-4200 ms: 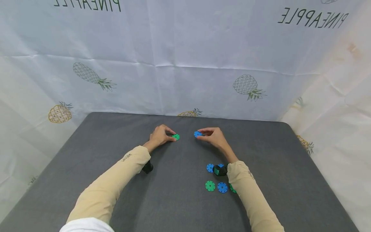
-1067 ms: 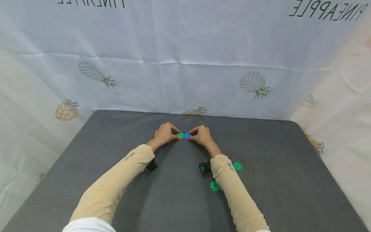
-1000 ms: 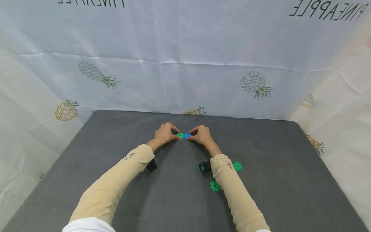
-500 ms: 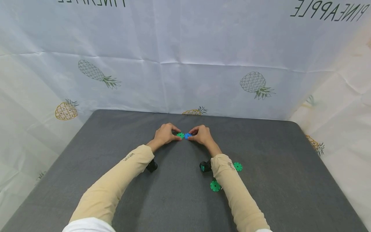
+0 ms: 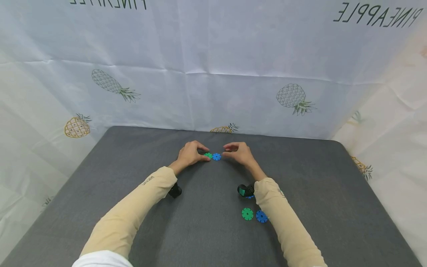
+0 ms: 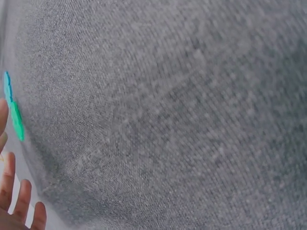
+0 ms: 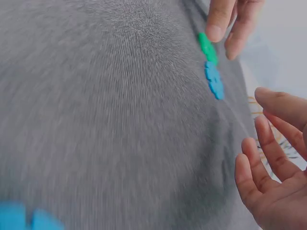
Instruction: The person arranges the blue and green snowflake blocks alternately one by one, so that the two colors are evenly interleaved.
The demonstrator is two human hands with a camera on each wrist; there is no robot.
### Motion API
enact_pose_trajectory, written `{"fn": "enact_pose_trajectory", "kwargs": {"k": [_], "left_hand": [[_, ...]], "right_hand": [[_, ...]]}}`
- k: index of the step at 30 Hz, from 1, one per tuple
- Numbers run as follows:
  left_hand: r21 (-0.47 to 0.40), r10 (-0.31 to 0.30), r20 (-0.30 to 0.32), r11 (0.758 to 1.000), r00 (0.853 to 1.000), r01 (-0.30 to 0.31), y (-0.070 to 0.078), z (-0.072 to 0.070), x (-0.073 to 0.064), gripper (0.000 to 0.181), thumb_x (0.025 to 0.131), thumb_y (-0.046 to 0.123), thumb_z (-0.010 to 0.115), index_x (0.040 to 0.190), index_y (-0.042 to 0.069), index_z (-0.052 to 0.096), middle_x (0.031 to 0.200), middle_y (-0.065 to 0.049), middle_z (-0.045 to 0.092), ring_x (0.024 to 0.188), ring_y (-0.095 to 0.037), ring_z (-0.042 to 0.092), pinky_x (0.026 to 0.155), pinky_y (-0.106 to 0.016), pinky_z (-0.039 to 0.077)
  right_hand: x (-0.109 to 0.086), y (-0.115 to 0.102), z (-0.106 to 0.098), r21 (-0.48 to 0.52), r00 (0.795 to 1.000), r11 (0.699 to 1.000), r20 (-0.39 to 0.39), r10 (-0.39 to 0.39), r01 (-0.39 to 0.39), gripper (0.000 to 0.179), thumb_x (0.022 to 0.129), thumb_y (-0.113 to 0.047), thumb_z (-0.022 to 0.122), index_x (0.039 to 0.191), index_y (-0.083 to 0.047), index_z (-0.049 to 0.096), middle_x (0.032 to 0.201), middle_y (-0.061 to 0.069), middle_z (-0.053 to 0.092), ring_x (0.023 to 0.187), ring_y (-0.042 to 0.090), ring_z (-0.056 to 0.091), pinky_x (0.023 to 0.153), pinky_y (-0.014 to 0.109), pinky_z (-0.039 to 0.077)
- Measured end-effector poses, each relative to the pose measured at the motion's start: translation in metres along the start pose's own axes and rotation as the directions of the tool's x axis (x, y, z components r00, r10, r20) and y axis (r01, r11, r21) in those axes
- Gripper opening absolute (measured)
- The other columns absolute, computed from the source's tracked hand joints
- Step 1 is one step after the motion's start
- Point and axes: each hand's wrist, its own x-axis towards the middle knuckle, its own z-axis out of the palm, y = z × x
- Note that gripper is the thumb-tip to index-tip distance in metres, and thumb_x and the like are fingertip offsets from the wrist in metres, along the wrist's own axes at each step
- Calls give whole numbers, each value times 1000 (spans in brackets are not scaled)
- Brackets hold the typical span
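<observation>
At the far middle of the table, a green notched plastic disc (image 5: 208, 155) lies edge to edge with a blue notched disc (image 5: 216, 157). My left hand (image 5: 189, 153) pinches the green disc between thumb and forefinger; both fingertips sit at its rim. To the right of the blue disc, my right hand (image 5: 242, 153) is apart from it, thumb and fingers spread around nothing. In the right wrist view the pair stands out as green disc (image 7: 206, 49) and blue disc (image 7: 215, 82), with my right hand (image 7: 278, 167) open beside them.
Nearer on the grey table (image 5: 200, 222) lie another green disc (image 5: 247, 214) and another blue disc (image 5: 261, 216), the latter partly under my right sleeve (image 5: 287, 218). A further blue disc is mostly hidden behind the right wrist camera (image 5: 245, 190). A pineapple-print cloth (image 5: 200, 100) hangs behind.
Both hands brought their discs together at the middle and held them there. Since half a second ago my right hand has let go of the blue disc and drawn back right; my left stays.
</observation>
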Motion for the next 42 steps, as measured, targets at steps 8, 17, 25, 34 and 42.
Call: {"fn": "enact_pose_trajectory", "kwargs": {"k": [8, 17, 25, 34, 42], "left_hand": [[-8, 32, -27, 999, 999, -33, 3, 8, 2, 34, 78, 31, 81, 109, 16, 75, 123, -7, 62, 115, -25, 55, 90, -44, 48], [-7, 94, -46, 996, 995, -94, 9, 11, 2, 33, 77, 28, 82, 107, 14, 76, 119, -7, 64, 112, -25, 57, 90, -44, 48], [4, 103, -45, 995, 994, -103, 14, 14, 3, 32, 77, 29, 82, 106, 16, 77, 121, -8, 63, 112, -25, 58, 88, -43, 49], [19, 97, -36, 995, 995, -96, 9, 18, 7, 30, 77, 30, 82, 104, 17, 77, 119, -6, 65, 113, -24, 57, 92, -45, 46], [36, 83, -18, 996, 996, -82, 11, 20, 8, 30, 77, 32, 82, 104, 18, 77, 121, -6, 64, 114, -24, 57, 92, -45, 47]], "right_hand": [[-23, 2, -28, 57, 997, 997, 52, -55, 52, 35, 89, -7, 68, 121, 6, 62, 122, 23, 61, 101, 31, 62, 84, 42, 52], [-61, 2, -55, 25, 993, 997, 97, -70, 68, 36, 90, -11, 68, 122, 4, 62, 124, 23, 60, 104, 31, 58, 85, 41, 50], [-94, 7, -70, -6, 986, 993, 123, -114, 116, 35, 90, -13, 69, 120, 4, 64, 120, 23, 61, 95, 23, 61, 78, 32, 52], [-127, 8, -73, 52, 969, 991, 208, -133, 125, 36, 89, -12, 69, 120, 6, 63, 108, 22, 63, 86, 22, 63, 73, 36, 55], [-145, 16, -62, 122, 916, 973, 330, -228, 198, 34, 88, -11, 70, 116, 7, 64, 110, 26, 63, 88, 14, 60, 76, 29, 53]]}}
